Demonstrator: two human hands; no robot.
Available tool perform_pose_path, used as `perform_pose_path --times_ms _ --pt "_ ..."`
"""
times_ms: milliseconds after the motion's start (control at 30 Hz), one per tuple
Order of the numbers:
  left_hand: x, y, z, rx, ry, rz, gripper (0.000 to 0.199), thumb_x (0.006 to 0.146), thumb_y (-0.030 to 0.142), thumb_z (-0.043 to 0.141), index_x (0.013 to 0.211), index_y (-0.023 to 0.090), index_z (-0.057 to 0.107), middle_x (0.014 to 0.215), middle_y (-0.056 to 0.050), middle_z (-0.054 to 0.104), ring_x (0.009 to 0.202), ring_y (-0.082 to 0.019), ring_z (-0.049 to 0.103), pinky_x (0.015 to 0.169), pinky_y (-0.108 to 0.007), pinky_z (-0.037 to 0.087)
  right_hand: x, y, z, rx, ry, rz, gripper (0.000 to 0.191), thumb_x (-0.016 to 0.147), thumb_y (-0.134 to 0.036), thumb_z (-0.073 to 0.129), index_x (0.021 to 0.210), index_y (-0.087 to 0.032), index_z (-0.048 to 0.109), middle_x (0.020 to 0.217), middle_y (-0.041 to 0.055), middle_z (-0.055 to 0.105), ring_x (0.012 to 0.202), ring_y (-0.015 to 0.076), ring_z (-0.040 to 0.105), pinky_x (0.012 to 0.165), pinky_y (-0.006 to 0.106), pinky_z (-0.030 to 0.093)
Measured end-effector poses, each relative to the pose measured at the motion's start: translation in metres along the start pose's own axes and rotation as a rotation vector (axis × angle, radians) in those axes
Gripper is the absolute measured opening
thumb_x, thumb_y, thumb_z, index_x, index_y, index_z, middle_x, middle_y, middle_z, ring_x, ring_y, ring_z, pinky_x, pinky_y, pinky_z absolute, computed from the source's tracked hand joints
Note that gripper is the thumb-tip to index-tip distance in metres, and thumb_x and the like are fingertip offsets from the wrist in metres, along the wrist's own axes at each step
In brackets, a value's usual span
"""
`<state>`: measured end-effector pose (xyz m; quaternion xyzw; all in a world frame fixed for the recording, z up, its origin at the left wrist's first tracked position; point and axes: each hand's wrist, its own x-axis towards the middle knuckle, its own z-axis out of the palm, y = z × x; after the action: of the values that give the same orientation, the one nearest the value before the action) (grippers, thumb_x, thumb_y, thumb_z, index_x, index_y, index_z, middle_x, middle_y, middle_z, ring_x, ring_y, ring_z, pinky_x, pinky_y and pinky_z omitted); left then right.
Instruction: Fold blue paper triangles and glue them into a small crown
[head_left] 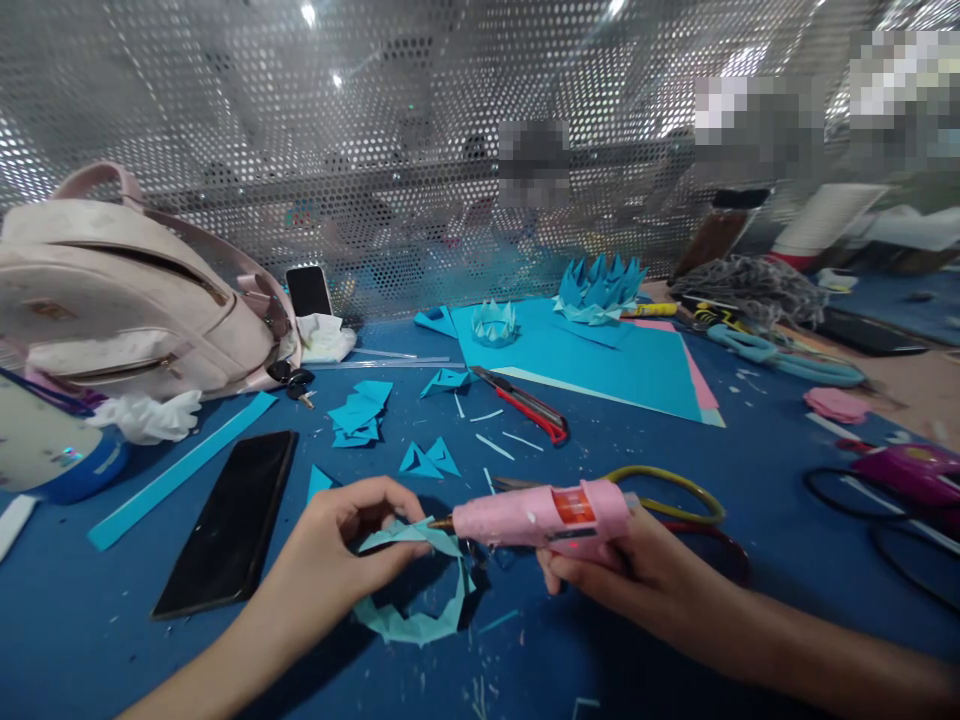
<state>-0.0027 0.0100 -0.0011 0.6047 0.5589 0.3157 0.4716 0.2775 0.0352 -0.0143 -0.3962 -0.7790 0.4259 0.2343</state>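
Note:
Pinched in my left hand (367,535) is a ring of folded light-blue paper (420,625), its lower loop hanging just over the table. My right hand (615,565) grips a pink hot glue gun (517,515) that points left. The nozzle tip meets the folded paper beside my left fingertips; whether glue is coming out is too small to tell. Beyond my hands lie small blue folded paper triangles (429,459) and a stack of blue paper pieces (360,413). Scissors with yellow and red handles (675,485) are partly hidden behind the glue gun and right hand.
A black phone (229,520) and a blue paper strip (184,470) lie left, near a pale backpack (142,290). A red box cutter (525,402) rests mid-table. Behind it, blue sheets (592,370) bear folded paper crowns (600,285). A purple glue gun (911,475) with black cord sits right.

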Motion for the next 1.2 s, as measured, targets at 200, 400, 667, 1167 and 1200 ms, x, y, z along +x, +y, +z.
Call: perform_pose_path --times_ms 200,400,667,1167,1200 --pt "0.001 0.002 0.004 -0.051 0.048 0.039 0.014 0.071 0.028 0.071 0.078 0.017 0.067 0.076 -0.002 0.069 0.071 -0.015 0.064 0.065 -0.021 0.047 -0.001 0.002 0.001 -0.079 0.029 -0.011 0.030 0.091 -0.044 0.057 0.078 -0.019 0.065 0.065 0.0010 0.060 0.057 0.0127 0.053 0.052 0.022 0.046" --pt "0.002 0.004 0.004 -0.058 0.053 0.033 0.013 0.070 0.027 0.072 0.076 0.017 0.067 0.075 -0.001 0.069 0.070 -0.014 0.064 0.064 -0.020 0.046 -0.003 0.009 0.001 -0.094 0.002 -0.088 0.021 0.092 -0.037 0.059 0.098 -0.020 0.070 0.067 0.0005 0.065 0.056 0.0135 0.056 0.054 0.022 0.049" --pt "0.002 0.005 0.003 -0.076 0.045 0.019 0.014 0.070 0.028 0.072 0.076 0.017 0.066 0.074 -0.001 0.068 0.070 -0.014 0.062 0.062 -0.020 0.045 0.001 -0.001 -0.003 -0.098 -0.038 -0.121 0.036 0.092 -0.034 0.059 0.125 -0.023 0.067 0.092 0.0054 0.074 0.075 0.0184 0.068 0.067 0.025 0.058" --pt "0.003 0.002 0.001 -0.050 0.008 0.016 0.012 0.075 0.028 0.070 0.081 0.018 0.066 0.076 -0.001 0.069 0.071 -0.014 0.062 0.063 -0.021 0.044 -0.001 0.004 -0.002 -0.167 0.024 -0.172 0.041 0.093 -0.037 0.059 0.130 -0.021 0.064 0.098 0.0079 0.075 0.077 0.0185 0.069 0.073 0.027 0.059" --pt "0.003 0.002 0.001 -0.050 0.008 0.017 0.012 0.075 0.028 0.070 0.081 0.018 0.066 0.076 -0.001 0.069 0.071 -0.014 0.062 0.063 -0.021 0.044 -0.001 0.004 -0.002 -0.172 0.039 -0.174 0.041 0.093 -0.037 0.059 0.130 -0.021 0.064 0.097 0.0082 0.074 0.079 0.0196 0.069 0.075 0.028 0.059"
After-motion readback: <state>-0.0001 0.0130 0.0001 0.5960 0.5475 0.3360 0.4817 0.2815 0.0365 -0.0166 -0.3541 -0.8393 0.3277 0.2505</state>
